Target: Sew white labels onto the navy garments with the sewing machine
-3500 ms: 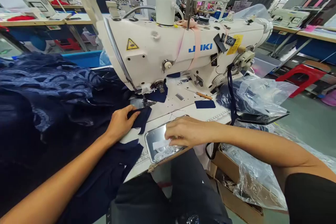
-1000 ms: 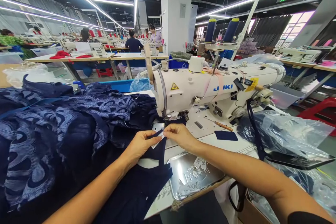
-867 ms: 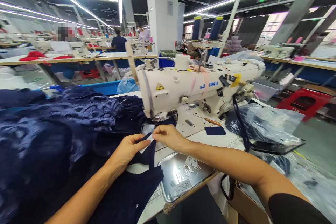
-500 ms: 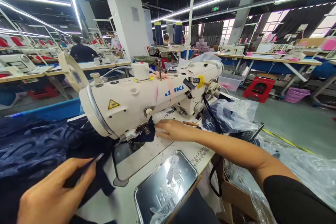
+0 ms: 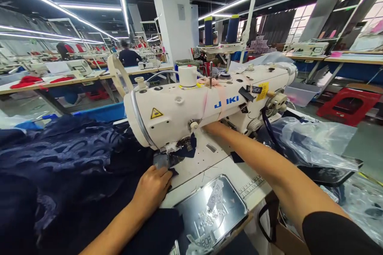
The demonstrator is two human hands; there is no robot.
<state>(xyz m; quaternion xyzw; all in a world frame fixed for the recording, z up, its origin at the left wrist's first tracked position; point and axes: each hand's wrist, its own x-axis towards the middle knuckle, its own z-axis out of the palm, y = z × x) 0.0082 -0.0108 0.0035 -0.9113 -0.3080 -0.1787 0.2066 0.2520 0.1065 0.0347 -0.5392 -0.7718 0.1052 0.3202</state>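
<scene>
Navy fabric with a lace-like pattern (image 5: 83, 143) lies heaped at the left and runs up to the needle area of a white sewing machine (image 5: 170, 107). My left hand (image 5: 153, 185) is closed on a dark edge of that fabric, just in front of the presser foot. Its fingertips are partly hidden. My right hand (image 5: 214, 127) reaches under the machine arm from the right, and the arm covers its fingers. A small dark navy piece (image 5: 190, 147) sits behind the needle area.
A shiny metal tray (image 5: 194, 211) with labels and small bits stands at the table's front edge. Clear plastic bags (image 5: 317, 135) lie at the right. Two navy thread cones (image 5: 232, 30) stand behind the machine. A red stool (image 5: 348, 105) is on the floor.
My left hand has moved from the lower left to the needle area; the slim metal tool it held no longer shows in it. My right hand has gone deeper under the machine arm.
</scene>
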